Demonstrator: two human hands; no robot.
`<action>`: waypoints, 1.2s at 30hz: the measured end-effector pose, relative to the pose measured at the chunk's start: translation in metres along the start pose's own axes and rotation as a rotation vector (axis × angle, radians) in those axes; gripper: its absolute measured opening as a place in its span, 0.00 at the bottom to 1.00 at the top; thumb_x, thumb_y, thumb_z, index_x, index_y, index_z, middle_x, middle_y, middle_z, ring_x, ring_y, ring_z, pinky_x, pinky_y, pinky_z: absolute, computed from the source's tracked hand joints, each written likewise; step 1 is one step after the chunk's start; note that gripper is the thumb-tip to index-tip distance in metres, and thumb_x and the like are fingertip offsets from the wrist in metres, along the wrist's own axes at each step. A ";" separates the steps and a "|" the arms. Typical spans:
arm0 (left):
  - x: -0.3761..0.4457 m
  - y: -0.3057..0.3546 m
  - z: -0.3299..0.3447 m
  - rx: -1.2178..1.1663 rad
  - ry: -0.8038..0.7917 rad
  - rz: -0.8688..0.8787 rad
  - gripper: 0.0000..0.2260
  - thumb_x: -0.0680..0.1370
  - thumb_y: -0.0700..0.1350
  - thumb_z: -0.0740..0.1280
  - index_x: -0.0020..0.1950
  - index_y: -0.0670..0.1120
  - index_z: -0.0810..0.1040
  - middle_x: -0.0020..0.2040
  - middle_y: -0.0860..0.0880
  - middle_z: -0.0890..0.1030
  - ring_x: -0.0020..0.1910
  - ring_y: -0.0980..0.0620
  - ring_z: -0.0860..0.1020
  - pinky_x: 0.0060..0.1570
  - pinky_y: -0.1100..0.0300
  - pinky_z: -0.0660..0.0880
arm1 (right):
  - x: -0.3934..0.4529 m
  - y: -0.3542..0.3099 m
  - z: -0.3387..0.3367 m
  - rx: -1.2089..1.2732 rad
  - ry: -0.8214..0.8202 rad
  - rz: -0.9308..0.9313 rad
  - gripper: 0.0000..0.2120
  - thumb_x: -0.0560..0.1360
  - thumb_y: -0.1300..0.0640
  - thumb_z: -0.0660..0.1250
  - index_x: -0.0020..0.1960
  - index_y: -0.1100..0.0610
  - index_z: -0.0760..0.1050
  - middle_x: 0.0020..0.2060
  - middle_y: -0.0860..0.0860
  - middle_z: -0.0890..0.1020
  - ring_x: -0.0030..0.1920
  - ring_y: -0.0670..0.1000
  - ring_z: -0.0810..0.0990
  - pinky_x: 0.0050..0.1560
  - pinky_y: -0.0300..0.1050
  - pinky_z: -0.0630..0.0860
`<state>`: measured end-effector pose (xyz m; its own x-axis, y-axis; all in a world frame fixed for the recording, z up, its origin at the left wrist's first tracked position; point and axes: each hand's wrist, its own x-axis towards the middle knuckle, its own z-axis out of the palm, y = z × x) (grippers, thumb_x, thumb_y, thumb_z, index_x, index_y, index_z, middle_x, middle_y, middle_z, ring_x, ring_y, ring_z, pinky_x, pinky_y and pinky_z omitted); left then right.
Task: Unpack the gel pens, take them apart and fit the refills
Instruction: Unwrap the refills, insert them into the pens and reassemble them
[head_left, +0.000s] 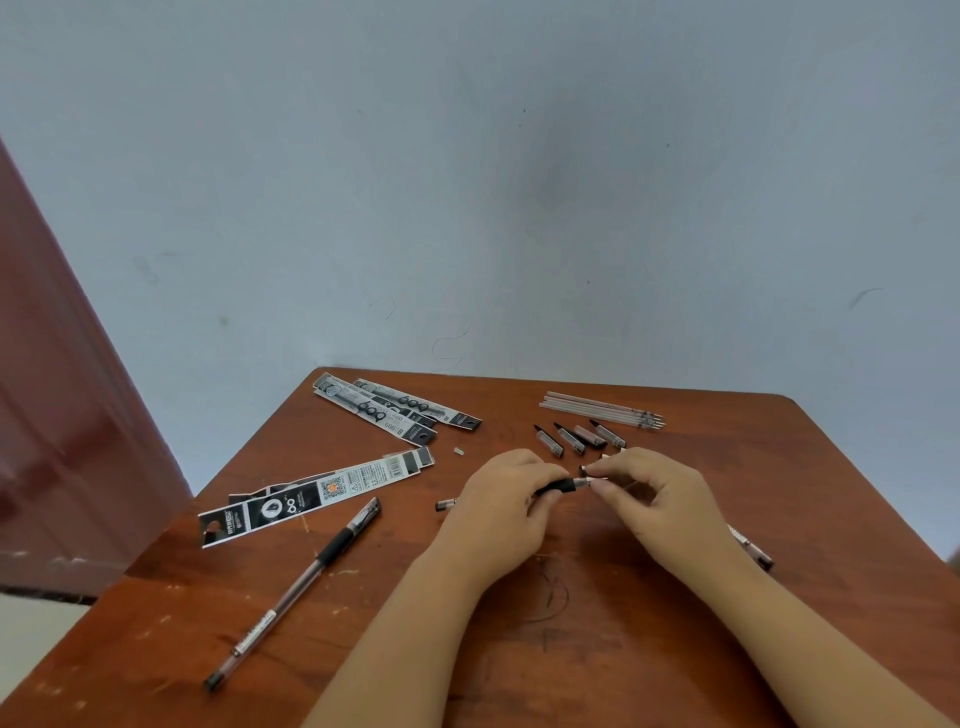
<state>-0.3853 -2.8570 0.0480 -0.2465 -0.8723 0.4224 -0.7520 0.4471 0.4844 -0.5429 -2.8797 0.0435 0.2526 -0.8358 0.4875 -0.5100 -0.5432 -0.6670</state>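
Here, both hands pinch one pen (563, 487): left hand (501, 512) on its black grip, right hand (652, 496) at the tip. Pen caps (576, 439), refills (602, 410) and empty packets (317, 496) lie around on the table (519, 649).

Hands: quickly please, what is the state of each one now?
Left hand: closed, gripping the black grip of a pen.
Right hand: closed, pinching the tip end of the same pen.
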 end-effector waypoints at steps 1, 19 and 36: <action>0.000 0.000 0.000 0.002 -0.001 0.002 0.13 0.78 0.41 0.60 0.61 0.47 0.75 0.54 0.48 0.77 0.54 0.54 0.72 0.51 0.69 0.63 | 0.000 0.000 0.000 -0.004 -0.004 -0.003 0.07 0.70 0.64 0.68 0.44 0.56 0.81 0.36 0.37 0.77 0.44 0.32 0.75 0.42 0.24 0.70; -0.001 0.002 -0.001 -0.017 0.037 0.012 0.12 0.76 0.41 0.63 0.59 0.46 0.77 0.53 0.48 0.78 0.53 0.54 0.73 0.52 0.67 0.65 | -0.001 -0.001 -0.001 0.009 -0.061 -0.032 0.13 0.69 0.66 0.67 0.43 0.47 0.75 0.39 0.37 0.77 0.46 0.39 0.76 0.43 0.27 0.72; -0.001 0.003 -0.002 -0.012 0.075 0.023 0.12 0.76 0.41 0.63 0.59 0.47 0.77 0.53 0.49 0.78 0.53 0.55 0.73 0.52 0.68 0.64 | -0.001 -0.001 -0.001 -0.066 -0.077 -0.067 0.09 0.72 0.64 0.65 0.48 0.54 0.78 0.39 0.34 0.74 0.40 0.37 0.75 0.44 0.23 0.70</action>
<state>-0.3856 -2.8544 0.0506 -0.2172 -0.8444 0.4896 -0.7389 0.4700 0.4828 -0.5438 -2.8786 0.0445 0.3494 -0.8029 0.4831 -0.5423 -0.5937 -0.5946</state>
